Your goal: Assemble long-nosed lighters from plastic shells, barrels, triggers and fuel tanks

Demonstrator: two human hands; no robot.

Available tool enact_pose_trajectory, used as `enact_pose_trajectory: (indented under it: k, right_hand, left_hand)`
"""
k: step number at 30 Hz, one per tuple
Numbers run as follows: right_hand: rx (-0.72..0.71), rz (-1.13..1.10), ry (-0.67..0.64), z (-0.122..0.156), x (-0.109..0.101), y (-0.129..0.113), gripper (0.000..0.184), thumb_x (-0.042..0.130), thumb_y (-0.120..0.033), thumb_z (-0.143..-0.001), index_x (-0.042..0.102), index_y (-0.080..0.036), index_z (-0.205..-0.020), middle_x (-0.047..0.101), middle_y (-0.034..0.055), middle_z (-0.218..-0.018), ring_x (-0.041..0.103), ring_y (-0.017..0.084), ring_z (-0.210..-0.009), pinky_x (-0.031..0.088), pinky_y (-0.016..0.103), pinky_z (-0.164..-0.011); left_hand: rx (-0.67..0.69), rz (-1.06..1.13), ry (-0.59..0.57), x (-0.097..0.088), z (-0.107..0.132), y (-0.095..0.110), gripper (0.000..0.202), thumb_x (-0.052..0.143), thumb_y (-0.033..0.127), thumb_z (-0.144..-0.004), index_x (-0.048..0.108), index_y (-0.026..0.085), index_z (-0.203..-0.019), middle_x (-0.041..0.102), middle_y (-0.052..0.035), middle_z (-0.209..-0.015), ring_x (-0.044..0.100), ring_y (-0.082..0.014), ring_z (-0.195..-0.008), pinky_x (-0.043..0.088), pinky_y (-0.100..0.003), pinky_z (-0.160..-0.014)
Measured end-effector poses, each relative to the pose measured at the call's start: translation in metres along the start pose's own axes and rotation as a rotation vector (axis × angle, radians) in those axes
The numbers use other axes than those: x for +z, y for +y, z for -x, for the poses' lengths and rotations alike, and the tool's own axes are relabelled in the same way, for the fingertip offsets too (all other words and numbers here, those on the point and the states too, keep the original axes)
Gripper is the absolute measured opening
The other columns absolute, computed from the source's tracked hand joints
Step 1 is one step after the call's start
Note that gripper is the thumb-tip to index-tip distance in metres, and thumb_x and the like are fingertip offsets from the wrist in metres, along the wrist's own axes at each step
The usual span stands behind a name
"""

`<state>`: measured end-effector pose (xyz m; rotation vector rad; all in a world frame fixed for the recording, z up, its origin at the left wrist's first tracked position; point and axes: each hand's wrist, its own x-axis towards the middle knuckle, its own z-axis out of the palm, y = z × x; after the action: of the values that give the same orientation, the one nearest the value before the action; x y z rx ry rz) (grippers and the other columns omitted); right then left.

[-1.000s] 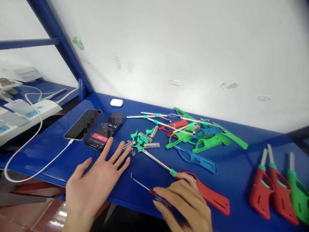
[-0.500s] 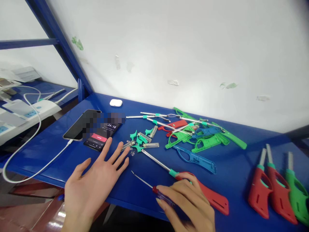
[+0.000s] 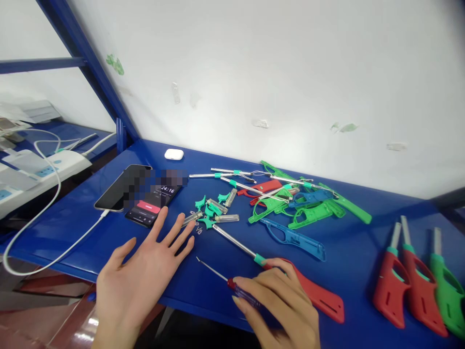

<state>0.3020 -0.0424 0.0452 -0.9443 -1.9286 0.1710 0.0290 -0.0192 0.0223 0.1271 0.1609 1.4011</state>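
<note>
My left hand (image 3: 145,266) is palm up with its fingers spread and holds nothing. Its fingertips are near the lower phone (image 3: 145,213) and the small clear fuel tanks (image 3: 227,218). In my right hand (image 3: 283,305) is a screwdriver (image 3: 214,270) with a thin metal shaft and a dark red handle, its tip pointing left. Behind that hand a red long-necked lighter (image 3: 321,293) lies on the blue table, partly covered by the fingers. Teal triggers (image 3: 207,222) are scattered beside the tanks, close to the end of the lighter's metal tube.
Green casing halves (image 3: 312,215), a blue casing half (image 3: 296,240) and metal lighter tubes (image 3: 240,186) lie in a pile toward the wall. Two red lighters (image 3: 392,288) and a green lighter (image 3: 448,295) are at right. A white earphone case (image 3: 174,154), a charging cable (image 3: 72,256) and a power strip (image 3: 61,167) are at left.
My right hand and the screwdriver have shifted very slightly left and up. My left hand stays spread in nearly the same place. The parts on the table have not moved.
</note>
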Motion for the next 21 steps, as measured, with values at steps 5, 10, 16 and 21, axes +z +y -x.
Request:
enact_pose_trajectory:
  k: [5,10,16,21]
  right_hand:
    - [-0.002,-0.007,-0.011,0.0007,0.0002,-0.0012,0.011,0.07,-0.019,-0.117,0.08,-0.025,-0.116,0.083,-0.0085,-0.088,0.076,0.008,-0.068,0.057,0.032,-0.103]
    - [0.007,-0.008,-0.015,0.0021,0.0007,-0.0022,0.012,0.07,-0.019,-0.117,0.08,-0.025,-0.117,0.084,-0.0088,-0.09,0.077,0.009,-0.068,0.056,0.033,-0.105]
    - [0.001,0.002,-0.001,0.0015,0.0029,-0.0014,0.013,0.068,-0.023,-0.12,0.08,-0.025,-0.116,0.083,-0.0081,-0.088,0.077,0.009,-0.068,0.056,0.034,-0.103]
    - [0.001,0.006,0.001,0.0009,0.0046,-0.0014,0.016,0.066,-0.024,-0.122,0.081,-0.025,-0.117,0.084,-0.0084,-0.089,0.078,0.008,-0.068,0.056,0.033,-0.103]
  left_hand:
    - [0.005,0.0,0.006,-0.0012,0.0001,-0.0001,0.098,0.062,0.025,-0.108,0.013,0.033,-0.192,0.066,-0.0252,-0.171,0.052,-0.0473,-0.162,0.055,-0.063,-0.129]
    - [0.007,0.001,0.02,0.0002,0.0013,0.001,0.099,0.063,0.025,-0.108,0.011,0.034,-0.192,0.067,-0.0247,-0.17,0.053,-0.0473,-0.162,0.055,-0.063,-0.129]
    - [0.017,-0.002,0.038,-0.0002,0.0006,0.0013,0.1,0.062,0.025,-0.107,0.011,0.033,-0.192,0.067,-0.026,-0.17,0.052,-0.0481,-0.161,0.057,-0.064,-0.127]
    - [0.015,-0.005,0.042,-0.0009,0.0001,0.0006,0.099,0.062,0.026,-0.108,0.011,0.033,-0.192,0.066,-0.026,-0.171,0.051,-0.0483,-0.162,0.056,-0.065,-0.128]
